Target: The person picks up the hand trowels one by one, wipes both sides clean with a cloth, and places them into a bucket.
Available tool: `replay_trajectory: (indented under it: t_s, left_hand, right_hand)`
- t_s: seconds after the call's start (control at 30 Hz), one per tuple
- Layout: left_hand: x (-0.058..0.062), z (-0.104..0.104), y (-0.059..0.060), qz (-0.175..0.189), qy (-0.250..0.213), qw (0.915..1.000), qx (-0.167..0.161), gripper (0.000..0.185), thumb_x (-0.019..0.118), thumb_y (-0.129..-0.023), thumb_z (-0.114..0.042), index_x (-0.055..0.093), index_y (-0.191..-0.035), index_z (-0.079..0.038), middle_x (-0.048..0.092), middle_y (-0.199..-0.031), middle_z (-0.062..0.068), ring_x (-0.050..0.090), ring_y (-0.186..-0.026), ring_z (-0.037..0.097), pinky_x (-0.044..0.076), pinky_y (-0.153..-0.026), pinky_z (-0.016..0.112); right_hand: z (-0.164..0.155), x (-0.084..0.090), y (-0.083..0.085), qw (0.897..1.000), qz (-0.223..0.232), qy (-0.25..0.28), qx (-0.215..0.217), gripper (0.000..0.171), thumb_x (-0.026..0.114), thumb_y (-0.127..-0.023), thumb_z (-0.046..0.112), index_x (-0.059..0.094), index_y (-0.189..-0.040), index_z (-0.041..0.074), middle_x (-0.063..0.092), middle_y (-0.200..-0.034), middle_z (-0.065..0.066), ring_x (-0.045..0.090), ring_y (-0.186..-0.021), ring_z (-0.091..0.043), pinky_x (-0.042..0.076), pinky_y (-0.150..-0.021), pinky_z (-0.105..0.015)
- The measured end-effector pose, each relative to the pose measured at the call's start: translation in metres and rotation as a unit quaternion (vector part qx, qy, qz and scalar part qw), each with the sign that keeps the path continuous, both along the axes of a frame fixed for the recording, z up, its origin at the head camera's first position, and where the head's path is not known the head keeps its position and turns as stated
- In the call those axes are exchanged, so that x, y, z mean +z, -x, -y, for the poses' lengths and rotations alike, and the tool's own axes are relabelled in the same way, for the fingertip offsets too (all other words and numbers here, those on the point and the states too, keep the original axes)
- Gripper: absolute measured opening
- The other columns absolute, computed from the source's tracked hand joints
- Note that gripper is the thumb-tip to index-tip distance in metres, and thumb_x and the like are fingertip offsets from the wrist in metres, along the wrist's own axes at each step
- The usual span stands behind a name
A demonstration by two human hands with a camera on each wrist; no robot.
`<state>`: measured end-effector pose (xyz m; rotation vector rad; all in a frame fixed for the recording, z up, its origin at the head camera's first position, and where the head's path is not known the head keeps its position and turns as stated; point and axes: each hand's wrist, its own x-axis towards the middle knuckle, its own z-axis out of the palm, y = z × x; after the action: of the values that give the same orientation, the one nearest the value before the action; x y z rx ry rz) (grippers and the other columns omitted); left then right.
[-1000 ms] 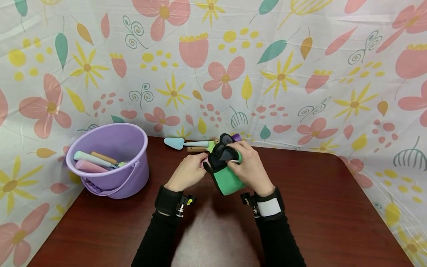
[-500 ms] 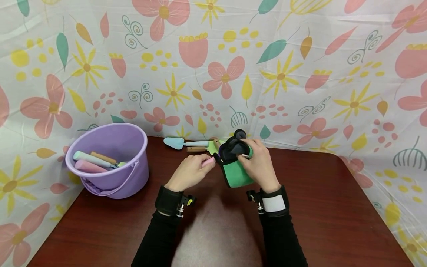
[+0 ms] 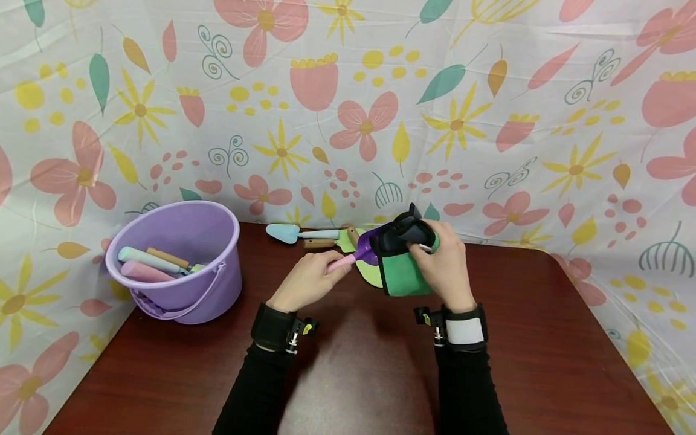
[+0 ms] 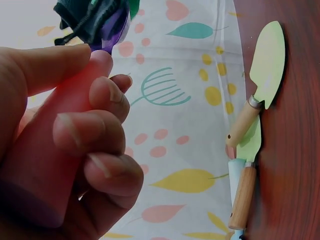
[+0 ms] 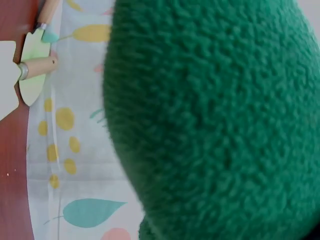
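Observation:
My left hand (image 3: 306,279) grips the pink handle of a trowel (image 3: 341,263) with a purple blade. The same pink handle (image 4: 55,135) fills the left wrist view, with fingers curled round it. The far part of the blade is hidden by a green, fuzzy, pouch-like cloth piece (image 3: 403,275) with black edging and black folds at its top. I cannot tell how far inside the blade sits. My right hand (image 3: 447,263) pinches the cloth piece at its upper right side. Green fabric (image 5: 215,120) covers most of the right wrist view.
A purple bucket (image 3: 231,284) with several tool handles inside stands at the left. Behind my hands lie a light blue trowel (image 3: 283,233) and two light green trowels with wooden handles. A flower-patterned cloth (image 3: 489,151) hangs behind the brown table (image 3: 544,338).
My right hand has moved rightward with the green cloth piece, while my left hand stays nearly in place. More of the pink handle and the purple blade now shows.

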<state>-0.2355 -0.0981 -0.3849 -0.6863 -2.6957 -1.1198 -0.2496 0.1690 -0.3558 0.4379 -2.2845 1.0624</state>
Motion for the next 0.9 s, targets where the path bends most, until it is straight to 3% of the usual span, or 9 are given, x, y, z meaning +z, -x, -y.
replay_trajectory:
  t_s: [0.23, 0.47, 0.9]
  left_hand:
    - [0.003, 0.004, 0.0, 0.001, -0.033, 0.9995, 0.0, 0.014, 0.061, -0.098, -0.03, 0.065, -0.09, -0.019, 0.038, -0.062, -0.009, 0.039, -0.055, 0.007, 0.034, -0.055, 0.028]
    - [0.004, 0.005, -0.001, -0.005, -0.043, 0.9991, -0.003, 0.015, 0.061, -0.098, -0.03, 0.063, -0.088, -0.02, 0.036, -0.062, -0.01, 0.035, -0.054, 0.005, 0.033, -0.056, 0.027]
    - [0.006, 0.006, -0.002, 0.005, -0.071, 0.9973, -0.018, 0.011, 0.06, -0.099, -0.032, 0.064, -0.093, -0.024, 0.042, -0.065, -0.008, 0.039, -0.056, 0.006, 0.035, -0.056, 0.027]
  right_hand:
    - [-0.012, 0.003, 0.0, 0.995, -0.041, 0.064, -0.062, 0.032, 0.071, -0.088, 0.01, 0.065, -0.119, 0.002, 0.061, -0.112, -0.019, 0.056, -0.099, -0.035, 0.041, -0.086, -0.048]
    - [-0.021, -0.003, 0.003, 0.989, -0.023, 0.082, -0.123, 0.032, 0.066, -0.089, 0.008, 0.064, -0.12, 0.0, 0.059, -0.114, -0.022, 0.054, -0.101, -0.039, 0.039, -0.089, -0.05]
    - [-0.01, -0.015, 0.011, 0.994, 0.03, 0.061, -0.09, 0.029, 0.067, -0.09, 0.009, 0.064, -0.118, 0.001, 0.06, -0.111, -0.021, 0.053, -0.098, -0.038, 0.039, -0.084, -0.049]
